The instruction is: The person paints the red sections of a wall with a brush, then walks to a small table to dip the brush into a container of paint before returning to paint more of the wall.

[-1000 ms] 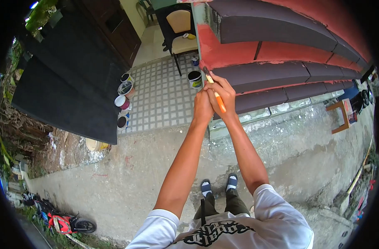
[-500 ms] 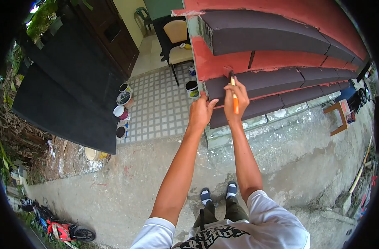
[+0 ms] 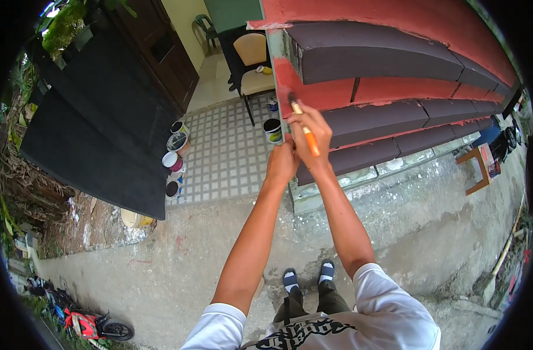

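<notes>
My right hand (image 3: 312, 135) grips a paintbrush (image 3: 311, 140) with an orange-ended wooden handle. Its dark bristles touch the red-painted strip of wall (image 3: 287, 79) near the left corner. Just below and left, my left hand (image 3: 282, 163) is closed against the corner of the wall, at the end of the dark ledges. My right hand partly covers its fingers, so what they hold, if anything, is hidden. Dark purple-grey ledges (image 3: 383, 63) run along the wall above and below the red strip.
A paint bucket (image 3: 272, 131) stands on the tiled floor (image 3: 220, 146) beside the wall corner. Several more paint containers (image 3: 172, 160) line the black panel (image 3: 97, 122) at left. A cushioned chair (image 3: 256, 81) stands behind; a small wooden stool (image 3: 479, 169) is at right.
My right hand has moved the brush left along the red strip, toward the wall's corner. The left hand stays at the corner, its thumb now hidden.
</notes>
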Motion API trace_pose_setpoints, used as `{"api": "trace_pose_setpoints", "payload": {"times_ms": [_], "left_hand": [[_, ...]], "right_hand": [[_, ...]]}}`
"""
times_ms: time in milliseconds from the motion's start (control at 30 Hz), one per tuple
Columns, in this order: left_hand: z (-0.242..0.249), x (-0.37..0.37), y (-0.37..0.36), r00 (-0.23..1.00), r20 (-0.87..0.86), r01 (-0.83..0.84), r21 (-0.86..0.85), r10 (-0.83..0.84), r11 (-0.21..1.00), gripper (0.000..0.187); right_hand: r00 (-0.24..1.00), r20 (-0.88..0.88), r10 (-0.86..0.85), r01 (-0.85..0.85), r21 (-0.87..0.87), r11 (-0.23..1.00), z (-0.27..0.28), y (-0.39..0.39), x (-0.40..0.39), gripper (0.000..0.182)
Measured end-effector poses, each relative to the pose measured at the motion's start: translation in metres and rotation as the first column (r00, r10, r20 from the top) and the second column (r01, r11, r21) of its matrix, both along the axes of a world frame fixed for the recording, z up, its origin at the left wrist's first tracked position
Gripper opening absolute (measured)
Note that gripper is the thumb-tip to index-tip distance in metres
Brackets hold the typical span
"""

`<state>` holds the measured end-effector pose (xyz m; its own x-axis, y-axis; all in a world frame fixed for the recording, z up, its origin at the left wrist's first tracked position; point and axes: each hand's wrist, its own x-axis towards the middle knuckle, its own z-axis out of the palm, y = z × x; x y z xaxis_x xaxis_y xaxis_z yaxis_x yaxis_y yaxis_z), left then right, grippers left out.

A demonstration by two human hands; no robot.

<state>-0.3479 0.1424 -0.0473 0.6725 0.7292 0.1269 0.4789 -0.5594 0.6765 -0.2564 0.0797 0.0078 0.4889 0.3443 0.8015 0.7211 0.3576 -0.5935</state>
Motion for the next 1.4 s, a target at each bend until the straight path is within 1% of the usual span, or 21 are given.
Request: {"api": "trace_pose_setpoints", "payload": {"times_ms": [33, 133, 200, 267, 300, 433, 533, 567, 667, 700, 733, 800, 867, 933, 967, 1033, 1133, 1200, 1233, 1267, 1400], "left_hand": [[-0.003, 0.000, 0.002, 1.000, 0.026, 0.003, -0.006, -0.003, 1.000, 0.029], [0.001, -0.002, 0.002, 0.999, 0.035, 0.031, 0.007, -0.031, 0.999, 0.027], [0.007, -0.006, -0.003, 0.993, 0.098, 0.065, 0.015, -0.066, 0.998, 0.027], [0.016, -0.004, -0.004, 0.998, 0.001, 0.058, -0.029, -0.058, 0.998, 0.028], [0.015, -0.003, -0.002, 0.997, -0.046, 0.052, -0.048, -0.054, 0.997, 0.029], [0.006, -0.003, 0.000, 0.999, 0.031, 0.013, -0.007, -0.013, 1.000, 0.029], [0.015, -0.007, -0.001, 0.996, 0.023, 0.090, -0.026, -0.090, 0.996, 0.028], [0.015, -0.006, -0.002, 0.997, 0.017, 0.077, -0.031, -0.077, 0.997, 0.028], [0.014, -0.004, 0.000, 0.999, 0.002, 0.053, -0.033, -0.053, 0.998, 0.030], [0.015, -0.005, -0.001, 0.998, 0.003, 0.059, -0.031, -0.059, 0.998, 0.031], [0.017, -0.006, -0.002, 0.998, 0.004, 0.067, -0.028, -0.067, 0.997, 0.032], [0.003, -0.004, 0.006, 0.992, 0.098, 0.078, 0.008, -0.078, 0.997, 0.031], [-0.015, -0.002, 0.009, 0.985, 0.146, 0.091, 0.024, -0.094, 0.996, 0.029], [-0.003, 0.000, 0.007, 0.993, 0.083, 0.082, -0.009, -0.081, 0.997, 0.027], [0.003, 0.002, 0.006, 0.998, 0.009, 0.069, -0.043, -0.069, 0.997, 0.026], [0.010, -0.003, 0.004, 0.996, -0.009, 0.085, 0.005, -0.084, 0.996, 0.029], [0.012, -0.003, 0.002, 0.999, -0.010, 0.043, 0.069, -0.042, 0.997, 0.042], [0.004, -0.001, 0.002, 1.000, 0.015, 0.023, 0.068, -0.024, 0.997, 0.048], [0.001, 0.000, 0.001, 0.999, 0.042, 0.024, 0.043, -0.026, 0.999, 0.051], [0.000, 0.003, 0.000, 0.999, 0.039, 0.012, 0.039, -0.013, 0.999, 0.048], [-0.003, 0.001, -0.003, 0.997, 0.071, 0.009, 0.036, -0.011, 0.999, 0.046]], "right_hand": [[0.993, 0.075, -0.090, 0.086, 0.044, 0.995, 0.001, -0.001, 0.002, 0.011], [0.983, 0.060, -0.172, 0.164, 0.110, 0.980, 0.002, -0.005, -0.014, 0.012], [0.992, 0.093, -0.090, 0.081, 0.093, 0.992, 0.004, 0.001, -0.021, 0.011], [0.993, 0.095, -0.076, 0.071, 0.051, 0.996, 0.008, 0.010, -0.016, 0.010], [0.996, 0.037, -0.083, 0.080, 0.063, 0.995, 0.011, 0.007, -0.010, 0.011], [0.972, -0.060, -0.227, 0.233, 0.123, 0.965, 0.006, 0.000, -0.012, 0.011], [0.993, 0.088, -0.075, 0.065, 0.111, 0.992, 0.017, 0.007, -0.024, 0.010], [0.998, 0.069, -0.013, 0.009, 0.056, 0.998, 0.026, 0.007, -0.027, 0.009], [0.996, -0.041, -0.077, 0.080, 0.079, 0.994, 0.032, 0.014, -0.012, 0.010], [0.983, 0.032, -0.182, 0.178, 0.098, 0.979, 0.032, 0.013, -0.015, 0.011], [0.982, 0.002, -0.187, 0.186, 0.115, 0.976, 0.031, 0.012, -0.020, 0.011], [0.979, -0.050, -0.196, 0.201, 0.148, 0.968, 0.032, 0.012, -0.029, 0.011], [0.996, 0.066, -0.053, 0.041, 0.167, 0.985, 0.040, 0.019, -0.033, 0.012], [0.999, -0.023, -0.044, 0.046, 0.151, 0.987, 0.045, 0.025, -0.024, 0.010], [0.998, -0.011, -0.056, 0.058, 0.162, 0.985, 0.045, 0.025, -0.022, 0.010], [0.996, 0.005, -0.084, 0.081, 0.189, 0.979, 0.043, 0.022, -0.017, 0.010], [0.972, -0.106, -0.207, 0.226, 0.209, 0.952, 0.041, 0.008, -0.002, 0.011], [0.920, 0.009, -0.393, 0.380, 0.232, 0.895, 0.035, -0.004, 0.037, 0.011], [0.915, -0.070, -0.396, 0.402, 0.226, 0.888, 0.037, -0.012, 0.048, 0.012], [0.905, -0.145, -0.400, 0.424, 0.224, 0.878, 0.042, -0.018, 0.060, 0.013], [0.826, -0.095, -0.555, 0.555, 0.299, 0.776, 0.041, -0.026, 0.084, 0.013]]}}
